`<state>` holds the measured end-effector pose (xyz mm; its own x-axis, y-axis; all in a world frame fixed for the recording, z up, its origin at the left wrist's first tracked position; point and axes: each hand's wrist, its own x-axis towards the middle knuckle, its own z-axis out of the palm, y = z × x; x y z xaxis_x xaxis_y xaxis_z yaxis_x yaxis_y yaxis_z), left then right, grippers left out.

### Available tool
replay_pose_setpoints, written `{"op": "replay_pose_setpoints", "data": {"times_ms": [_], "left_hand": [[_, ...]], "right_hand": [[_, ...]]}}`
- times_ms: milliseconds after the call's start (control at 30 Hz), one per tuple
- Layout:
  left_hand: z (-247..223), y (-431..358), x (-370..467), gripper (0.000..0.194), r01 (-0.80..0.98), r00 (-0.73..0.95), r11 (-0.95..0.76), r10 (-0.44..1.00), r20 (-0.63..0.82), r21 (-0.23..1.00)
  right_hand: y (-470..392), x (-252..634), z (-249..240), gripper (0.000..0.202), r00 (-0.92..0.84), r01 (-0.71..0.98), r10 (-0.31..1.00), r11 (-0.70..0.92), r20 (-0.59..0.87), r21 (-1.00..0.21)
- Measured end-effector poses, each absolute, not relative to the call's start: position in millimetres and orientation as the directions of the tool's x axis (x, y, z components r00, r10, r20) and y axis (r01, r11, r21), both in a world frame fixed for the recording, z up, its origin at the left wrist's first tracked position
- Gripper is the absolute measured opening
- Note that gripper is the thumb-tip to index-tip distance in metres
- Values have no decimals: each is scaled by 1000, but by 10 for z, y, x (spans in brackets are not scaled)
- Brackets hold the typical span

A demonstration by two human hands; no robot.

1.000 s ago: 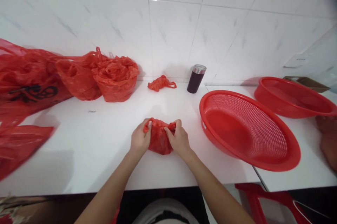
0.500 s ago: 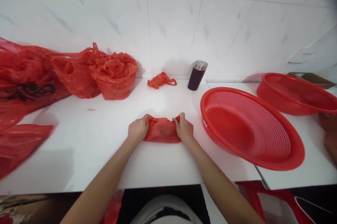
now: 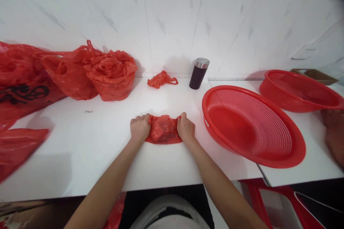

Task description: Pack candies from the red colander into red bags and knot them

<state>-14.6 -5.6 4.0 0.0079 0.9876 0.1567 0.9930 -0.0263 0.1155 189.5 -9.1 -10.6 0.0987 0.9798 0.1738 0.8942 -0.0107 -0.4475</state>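
Observation:
A small red plastic bag (image 3: 163, 130) lies on the white table in front of me, with something bulging inside that I cannot make out through the film. My left hand (image 3: 140, 128) is closed around the bag's left end. On the opposite end, my right hand (image 3: 186, 127) grips the plastic, thumb side up. The bag is stretched sideways between both fists. Beyond it, near the wall, lies a crumpled red plastic bag (image 3: 162, 79), touched by neither hand.
A dark tumbler (image 3: 198, 75) stands by the tiled wall. To the right are a red perforated basket (image 3: 231, 143), a red basin (image 3: 279, 96) and another person's hand (image 3: 334, 125). Several filled red bags (image 3: 114, 82) line the left side of the white table (image 3: 96, 150).
Both hands keep their hold on the bag. Its top has drawn back and the lump inside shows more plainly. The whole view has shifted slightly.

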Motion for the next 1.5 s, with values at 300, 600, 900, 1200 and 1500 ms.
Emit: {"op": "replay_pose_setpoints", "data": {"times_ms": [300, 600, 900, 1200, 1500], "left_hand": [[118, -191, -431, 38, 966, -144, 127, 987, 63, 227], [290, -210, -601, 41, 912, -132, 141, 990, -48, 386], [819, -127, 3, 39, 902, 69, -162, 969, 237, 400], [641, -30, 324, 13, 853, 321, -317, 945, 63, 415], [1167, -151, -558, 31, 601, 60, -32, 998, -6, 799]], "right_hand": [[-83, 1951, -179, 15, 228, 834, 952, -83, 205, -546], [-74, 1975, -176, 9, 292, 716, 930, -56, 225, -696], [-99, 2008, -144, 15, 289, 486, 929, 67, 233, -871], [-136, 2020, -87, 23, 338, 250, 904, 184, 263, -951], [-118, 2048, -67, 27, 316, 136, 930, 152, 188, -979]]}}
